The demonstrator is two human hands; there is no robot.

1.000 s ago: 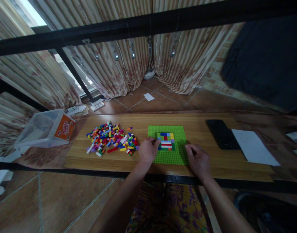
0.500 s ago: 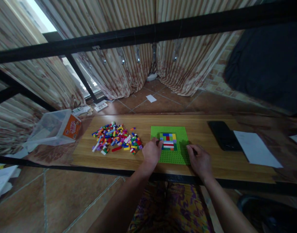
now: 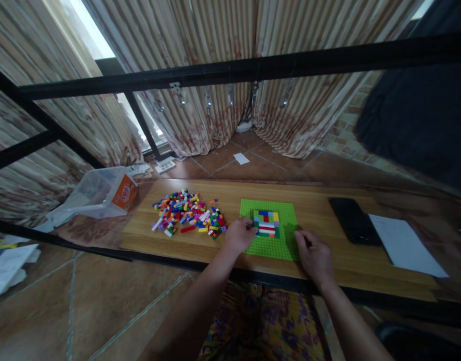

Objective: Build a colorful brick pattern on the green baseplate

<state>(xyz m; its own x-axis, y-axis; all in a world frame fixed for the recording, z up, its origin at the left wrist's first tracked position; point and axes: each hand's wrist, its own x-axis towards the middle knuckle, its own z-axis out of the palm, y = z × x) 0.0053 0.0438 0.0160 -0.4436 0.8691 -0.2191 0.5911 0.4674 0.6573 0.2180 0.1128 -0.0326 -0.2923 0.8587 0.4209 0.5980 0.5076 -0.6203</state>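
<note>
A green studded baseplate [image 3: 286, 245] lies on the wooden table, with a flat block of coloured toy bricks [image 3: 267, 223] built up near its middle. White, red, blue, yellow and light blue bricks show in that block. My left hand [image 3: 240, 235] is closed at the block's left side, its fingertips pinched together over the plate; whatever they hold is hidden. At the plate's right edge rests my right hand [image 3: 316, 256], fingers curled in and thumb side touching the edge. The inside of that hand cannot be seen. Left of the plate spreads a pile of loose toy bricks [image 3: 188, 213].
A clear plastic bin [image 3: 97, 193] with an orange label stands beyond the table's left end. On the right lie a black phone-like slab [image 3: 352, 220] and a white paper sheet [image 3: 407, 245]. A black rail [image 3: 230, 72] crosses before the curtains [image 3: 207, 40].
The whole view has shifted slightly, so the table and bricks appear lower and further right. Both hands keep nearly the same places at the baseplate.
</note>
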